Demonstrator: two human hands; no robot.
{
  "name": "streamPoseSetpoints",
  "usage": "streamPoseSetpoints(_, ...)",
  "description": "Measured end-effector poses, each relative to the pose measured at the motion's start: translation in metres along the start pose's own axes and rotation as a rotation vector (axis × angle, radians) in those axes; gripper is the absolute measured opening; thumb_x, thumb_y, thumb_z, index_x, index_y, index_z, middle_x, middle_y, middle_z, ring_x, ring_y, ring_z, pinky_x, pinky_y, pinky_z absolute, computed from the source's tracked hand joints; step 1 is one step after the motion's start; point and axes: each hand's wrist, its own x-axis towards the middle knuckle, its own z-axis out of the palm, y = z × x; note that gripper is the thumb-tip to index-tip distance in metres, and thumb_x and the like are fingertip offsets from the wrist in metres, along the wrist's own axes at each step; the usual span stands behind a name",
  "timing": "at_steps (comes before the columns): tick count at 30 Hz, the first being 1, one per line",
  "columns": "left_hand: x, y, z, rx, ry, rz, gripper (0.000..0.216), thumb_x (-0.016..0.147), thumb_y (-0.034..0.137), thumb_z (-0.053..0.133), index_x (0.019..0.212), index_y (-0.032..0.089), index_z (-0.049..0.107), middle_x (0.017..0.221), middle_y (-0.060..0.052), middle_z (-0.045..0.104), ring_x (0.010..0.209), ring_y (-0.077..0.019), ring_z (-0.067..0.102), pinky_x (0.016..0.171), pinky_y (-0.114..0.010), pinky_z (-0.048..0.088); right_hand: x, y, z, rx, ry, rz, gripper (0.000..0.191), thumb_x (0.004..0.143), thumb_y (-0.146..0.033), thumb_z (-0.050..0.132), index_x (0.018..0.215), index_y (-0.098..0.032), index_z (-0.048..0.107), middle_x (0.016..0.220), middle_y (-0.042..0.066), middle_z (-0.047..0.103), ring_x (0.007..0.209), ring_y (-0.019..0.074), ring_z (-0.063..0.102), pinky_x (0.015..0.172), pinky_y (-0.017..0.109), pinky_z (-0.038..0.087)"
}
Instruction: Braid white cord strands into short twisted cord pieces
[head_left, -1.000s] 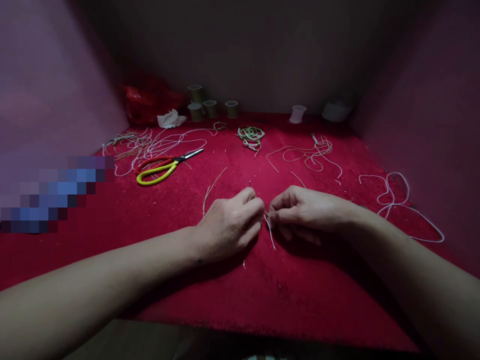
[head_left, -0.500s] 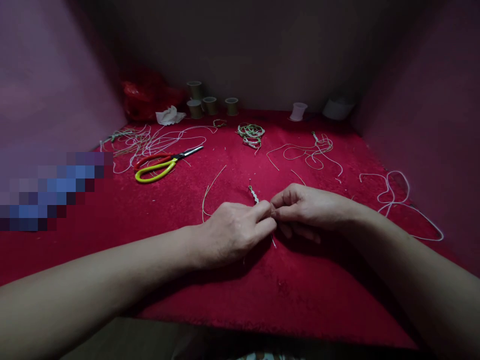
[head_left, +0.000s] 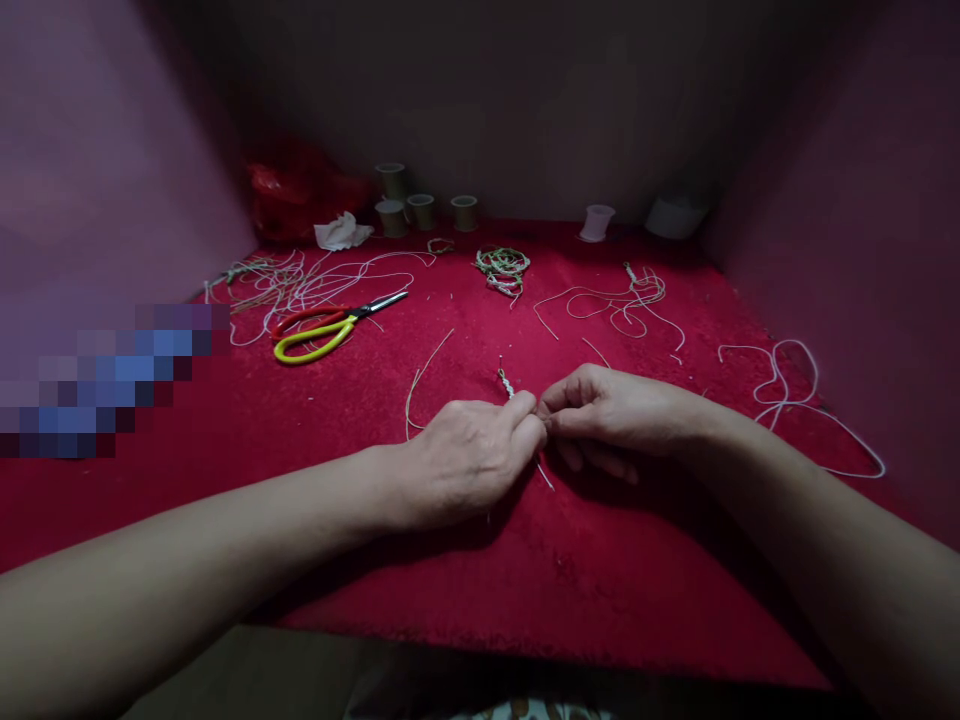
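My left hand [head_left: 469, 462] and my right hand [head_left: 607, 412] meet fingertip to fingertip at the middle of a red cloth [head_left: 480, 560]. Both pinch a thin knotted cord [head_left: 507, 383]. A short braided stretch of it sticks up and away from my left fingers. A loose white end [head_left: 546, 476] trails below the two hands. The part of the cord between the fingertips is hidden.
Scissors [head_left: 330, 330] with yellow and red handles lie at the left by a tangle of white cords [head_left: 300, 285]. A green and white cord bundle [head_left: 501, 268] sits behind. More white cords [head_left: 622, 305] and a loop [head_left: 795, 390] lie right. Spools [head_left: 420, 210] line the back wall.
My hands have closed together from a small gap to touching. The braided end of the cord has come into view above my left fingers.
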Motion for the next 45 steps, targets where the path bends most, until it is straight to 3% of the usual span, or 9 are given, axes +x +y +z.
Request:
streamPoseSetpoints(6, -0.004, -0.002, 0.001, -0.146, -0.03, -0.133, 0.023, 0.093, 0.022, 0.03, 0.094, 0.016, 0.052, 0.087, -0.004, 0.055, 0.065, -0.0131, 0.054, 0.053, -0.025, 0.04, 0.0, 0.0, -0.001, 0.021, 0.0, -0.006, 0.012, 0.08, -0.02, 0.046, 0.072, -0.016, 0.054, 0.056, -0.004, 0.056, 0.03, 0.0039, 0.042, 0.028, 0.015, 0.033)
streamPoseSetpoints(11, -0.005, -0.01, -0.001, -0.187, 0.042, -0.001, 0.022, 0.092, 0.023, 0.035, 0.095, 0.019, 0.056, 0.088, -0.002, 0.058, 0.068, -0.0122, 0.053, 0.055, -0.024, 0.038, 0.001, 0.001, -0.001, 0.001, -0.014, -0.012, 0.013, 0.078, -0.017, 0.044, 0.069, -0.016, 0.053, 0.055, -0.004, 0.056, 0.03, 0.0034, 0.042, 0.028, 0.014, 0.032)
streamPoseSetpoints(18, -0.003, -0.006, 0.004, -0.083, -0.03, -0.014, 0.022, 0.092, 0.022, 0.031, 0.086, 0.016, 0.051, 0.079, -0.003, 0.054, 0.059, -0.0141, 0.047, 0.049, -0.027, 0.034, -0.002, -0.004, 0.001, -0.027, 0.011, 0.027, 0.022, 0.085, -0.032, 0.044, 0.075, -0.015, 0.053, 0.057, -0.003, 0.056, 0.031, 0.0039, 0.044, 0.029, 0.015, 0.037)
streamPoseSetpoints(20, -0.004, -0.003, 0.004, -0.1, -0.028, -0.084, 0.02, 0.092, 0.023, 0.032, 0.086, 0.016, 0.05, 0.08, -0.003, 0.054, 0.06, -0.0143, 0.048, 0.05, -0.027, 0.035, -0.004, -0.006, 0.003, -0.037, 0.046, 0.029, 0.024, 0.087, -0.034, 0.042, 0.075, -0.016, 0.053, 0.057, -0.002, 0.057, 0.031, 0.0043, 0.043, 0.029, 0.016, 0.037)
streamPoseSetpoints(27, -0.005, 0.001, -0.001, -0.418, 0.049, -0.526, 0.018, 0.09, 0.028, 0.035, 0.085, 0.017, 0.049, 0.085, -0.003, 0.055, 0.067, -0.0142, 0.053, 0.06, -0.028, 0.042, -0.002, -0.008, 0.007, -0.068, 0.086, 0.039, 0.021, 0.087, -0.032, 0.044, 0.072, -0.017, 0.05, 0.056, -0.004, 0.055, 0.03, 0.0041, 0.042, 0.028, 0.016, 0.036)
streamPoseSetpoints(33, 0.001, 0.0, -0.003, -0.519, 0.054, -0.656, 0.019, 0.088, 0.029, 0.037, 0.081, 0.017, 0.05, 0.081, -0.004, 0.057, 0.069, -0.0164, 0.054, 0.064, -0.032, 0.042, 0.0, -0.01, 0.01, -0.112, 0.132, 0.065, 0.025, 0.085, -0.032, 0.045, 0.066, -0.017, 0.048, 0.055, -0.004, 0.052, 0.032, 0.0048, 0.044, 0.03, 0.017, 0.037)
streamPoseSetpoints(37, 0.004, 0.0, -0.006, -0.529, 0.013, -0.678, 0.019, 0.087, 0.029, 0.036, 0.08, 0.018, 0.05, 0.079, -0.004, 0.057, 0.069, -0.0176, 0.054, 0.064, -0.032, 0.04, -0.004, -0.014, 0.014, -0.284, 0.186, 0.016, 0.02, 0.081, -0.03, 0.048, 0.069, -0.016, 0.054, 0.056, -0.003, 0.052, 0.037, 0.0061, 0.044, 0.034, 0.018, 0.035)
streamPoseSetpoints(41, 0.007, 0.0, -0.01, -0.507, -0.034, -0.71, 0.02, 0.086, 0.028, 0.035, 0.076, 0.018, 0.049, 0.075, -0.003, 0.056, 0.067, -0.0178, 0.053, 0.062, -0.031, 0.037, -0.01, -0.02, 0.018, -0.626, 0.348, -0.167, 0.015, 0.077, -0.022, 0.051, 0.067, -0.015, 0.06, 0.054, -0.002, 0.051, 0.047, 0.0064, 0.042, 0.044, 0.019, 0.031)
streamPoseSetpoints(45, 0.009, 0.001, -0.012, -0.522, -0.044, -0.722, 0.019, 0.086, 0.028, 0.035, 0.073, 0.019, 0.046, 0.072, -0.003, 0.055, 0.064, -0.0172, 0.052, 0.06, -0.031, 0.036, -0.013, -0.022, 0.021, -0.784, 0.472, -0.201, 0.013, 0.075, -0.018, 0.049, 0.067, -0.015, 0.059, 0.051, -0.002, 0.049, 0.046, 0.0065, 0.039, 0.046, 0.021, 0.028)
